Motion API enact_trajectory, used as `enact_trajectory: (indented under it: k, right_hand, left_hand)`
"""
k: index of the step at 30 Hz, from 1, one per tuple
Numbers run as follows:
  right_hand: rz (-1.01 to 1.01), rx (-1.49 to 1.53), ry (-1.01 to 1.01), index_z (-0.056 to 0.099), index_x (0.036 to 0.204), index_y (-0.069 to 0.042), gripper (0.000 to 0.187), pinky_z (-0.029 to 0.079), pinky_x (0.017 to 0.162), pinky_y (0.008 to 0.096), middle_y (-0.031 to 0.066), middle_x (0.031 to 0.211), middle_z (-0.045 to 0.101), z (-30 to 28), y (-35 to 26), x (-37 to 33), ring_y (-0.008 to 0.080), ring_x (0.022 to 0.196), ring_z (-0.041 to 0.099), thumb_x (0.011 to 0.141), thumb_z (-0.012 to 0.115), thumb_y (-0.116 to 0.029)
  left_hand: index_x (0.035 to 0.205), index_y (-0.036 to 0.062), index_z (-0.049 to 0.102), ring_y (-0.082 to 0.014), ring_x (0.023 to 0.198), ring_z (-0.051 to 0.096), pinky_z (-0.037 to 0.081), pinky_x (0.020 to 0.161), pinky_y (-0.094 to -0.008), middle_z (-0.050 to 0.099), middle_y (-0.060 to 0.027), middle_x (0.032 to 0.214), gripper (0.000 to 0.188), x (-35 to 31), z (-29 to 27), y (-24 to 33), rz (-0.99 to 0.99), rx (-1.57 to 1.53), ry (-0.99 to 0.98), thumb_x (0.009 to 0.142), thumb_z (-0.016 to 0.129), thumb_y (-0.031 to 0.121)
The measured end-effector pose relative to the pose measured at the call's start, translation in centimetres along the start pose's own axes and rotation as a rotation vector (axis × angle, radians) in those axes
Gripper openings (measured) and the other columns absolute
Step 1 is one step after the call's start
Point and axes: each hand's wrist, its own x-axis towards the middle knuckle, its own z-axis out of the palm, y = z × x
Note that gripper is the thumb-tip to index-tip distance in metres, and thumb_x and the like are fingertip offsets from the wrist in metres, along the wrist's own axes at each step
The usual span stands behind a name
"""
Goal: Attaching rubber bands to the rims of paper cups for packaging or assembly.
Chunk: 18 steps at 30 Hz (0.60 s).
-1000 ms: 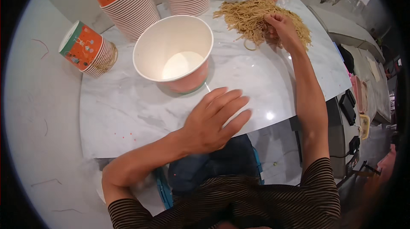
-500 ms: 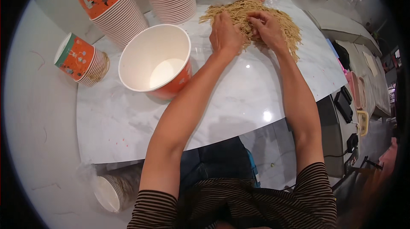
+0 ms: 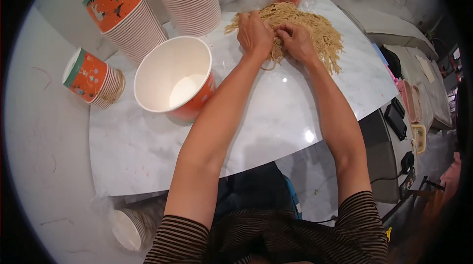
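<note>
Both hands work at the near side of a heap of thin tan strands (image 3: 318, 32) on the far part of the table; whether they are cords or rubber bands I cannot tell. My left hand (image 3: 256, 35) is closed with its fingers curled over the heap's left part, and some tan strands hang beneath it. A thin loop shows on the tabletop below that hand. Close beside it, my right hand (image 3: 298, 42) pinches at the strands with thumb and forefinger together. Left of my left forearm stands a large paper bucket (image 3: 172, 57), orange outside and white within, with nothing in it.
Tall stacks of orange and white paper buckets (image 3: 189, 5) stand at the back left of the marble-patterned table (image 3: 276, 116). A smaller cup stack (image 3: 93, 77) with tan strands around it leans near the wall. White cups (image 3: 130, 229) in clear plastic lie below the table's left corner.
My hands have drawn slightly nearer and left, with strands now bunched between them and a loop hanging out. The view has shifted a little.
</note>
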Motion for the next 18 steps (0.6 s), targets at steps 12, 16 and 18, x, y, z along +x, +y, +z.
enact_trajectory:
  k: [12, 16, 18]
  right_hand:
    - [0.03, 0.021, 0.062, 0.078, 0.106, -0.006, 0.019, 0.057, 0.08, 0.0375, 0.0151, 0.093, 0.077, -0.3, 0.4, -0.3, 0.0291, 0.085, 0.075, 0.093, 0.068, -0.016]
    - [-0.144, -0.201, 0.251, 0.077, 0.112, -0.007, 0.023, 0.056, 0.087, 0.0424, 0.0165, 0.113, 0.074, -0.1, -1.7, -0.2, 0.0334, 0.1, 0.072, 0.093, 0.068, -0.017]
    - [-0.23, -0.295, 0.335, 0.075, 0.117, -0.007, 0.027, 0.055, 0.092, 0.0444, 0.018, 0.122, 0.072, 0.0, -1.6, -0.1, 0.0358, 0.108, 0.07, 0.093, 0.069, -0.017]
  left_hand:
    - [0.092, 0.0122, 0.081, -0.0352, 0.102, 0.07, 0.056, 0.084, -0.0473, 0.072, -0.0157, 0.103, 0.015, 2.1, 2.1, -0.3, -0.196, -0.003, -0.279, 0.085, 0.078, 0.025]
    - [0.095, 0.012, 0.083, -0.0333, 0.085, 0.072, 0.055, 0.078, -0.0433, 0.075, -0.0148, 0.088, 0.018, 1.4, 2.0, -2.1, -0.157, -0.137, -0.022, 0.088, 0.076, 0.026]
    - [0.094, 0.0097, 0.082, -0.0332, 0.084, 0.072, 0.055, 0.077, -0.0433, 0.075, -0.0148, 0.086, 0.017, 0.9, 2.2, -2.2, -0.042, -0.139, 0.081, 0.089, 0.074, 0.025]
